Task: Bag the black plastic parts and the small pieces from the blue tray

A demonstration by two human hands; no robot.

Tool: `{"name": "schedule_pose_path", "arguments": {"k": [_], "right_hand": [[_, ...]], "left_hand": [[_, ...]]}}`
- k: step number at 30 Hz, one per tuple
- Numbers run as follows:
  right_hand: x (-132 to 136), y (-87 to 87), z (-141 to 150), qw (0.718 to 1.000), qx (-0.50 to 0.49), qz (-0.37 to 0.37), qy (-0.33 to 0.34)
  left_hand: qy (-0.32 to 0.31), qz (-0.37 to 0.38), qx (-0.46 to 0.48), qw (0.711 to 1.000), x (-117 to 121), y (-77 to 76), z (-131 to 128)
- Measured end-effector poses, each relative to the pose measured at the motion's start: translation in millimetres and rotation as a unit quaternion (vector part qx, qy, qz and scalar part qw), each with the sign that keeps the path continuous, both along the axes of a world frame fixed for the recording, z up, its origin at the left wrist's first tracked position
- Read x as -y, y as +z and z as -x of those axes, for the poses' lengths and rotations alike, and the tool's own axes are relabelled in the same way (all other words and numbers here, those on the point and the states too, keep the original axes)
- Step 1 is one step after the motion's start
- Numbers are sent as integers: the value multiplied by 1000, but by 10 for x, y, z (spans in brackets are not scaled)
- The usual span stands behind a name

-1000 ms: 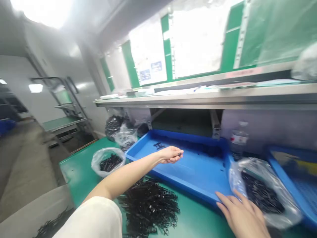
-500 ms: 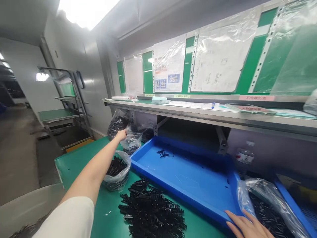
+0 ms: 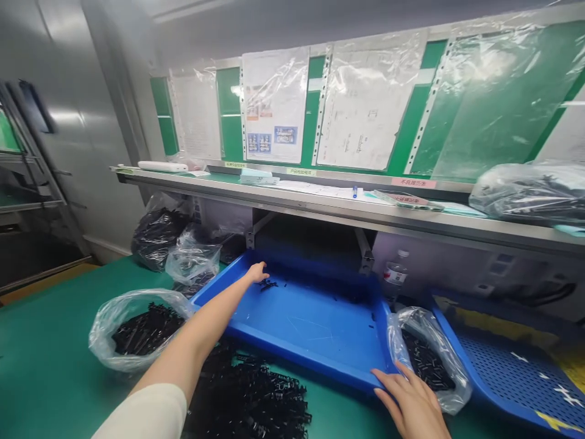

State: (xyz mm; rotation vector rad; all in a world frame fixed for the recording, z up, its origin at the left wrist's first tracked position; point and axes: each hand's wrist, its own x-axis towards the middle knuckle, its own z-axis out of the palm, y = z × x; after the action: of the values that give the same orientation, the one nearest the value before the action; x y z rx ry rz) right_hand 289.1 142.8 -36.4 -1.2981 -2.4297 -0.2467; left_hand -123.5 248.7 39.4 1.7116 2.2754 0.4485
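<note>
My left hand (image 3: 257,272) reaches over the left part of the blue tray (image 3: 292,352), just above a few small black plastic parts (image 3: 269,285). Its thumb and finger look apart, and I see nothing held. At the tray's front right corner, my right hand (image 3: 409,390) rests with fingers spread, close to the rim and empty. A large heap of black plastic parts (image 3: 251,396) lies on the green table in front of the tray, partly behind my left forearm. To its left, an open clear bag (image 3: 107,332) holds similar black parts (image 3: 148,329).
Behind that bag stand further bags of black parts (image 3: 159,235). Right of the tray are a bag of small black pieces (image 3: 427,360), a plastic bottle (image 3: 397,268) and a blue perforated basket (image 3: 507,366). A shelf (image 3: 301,207) with papers and a pen overhangs the back.
My left hand has moved from the bags at the back left to over the tray. My view has turned right, bringing the basket further in. My right hand stays by the tray's corner.
</note>
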Motion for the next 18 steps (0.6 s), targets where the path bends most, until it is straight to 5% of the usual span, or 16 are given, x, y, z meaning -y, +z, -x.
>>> {"name": "schedule_pose_path", "arguments": {"k": [6,12,18], "right_hand": [[66,39,64,999,-23,13,-28],[76,46,69,997,-53,34,-34],[67,46,61,997,-62,38,-34]], "left_hand": [[6,66,114,991,-25,-14,-42],[-27,54,138,989,-74,474,24],[-90,-43,119,988,-669,833,-666]]}}
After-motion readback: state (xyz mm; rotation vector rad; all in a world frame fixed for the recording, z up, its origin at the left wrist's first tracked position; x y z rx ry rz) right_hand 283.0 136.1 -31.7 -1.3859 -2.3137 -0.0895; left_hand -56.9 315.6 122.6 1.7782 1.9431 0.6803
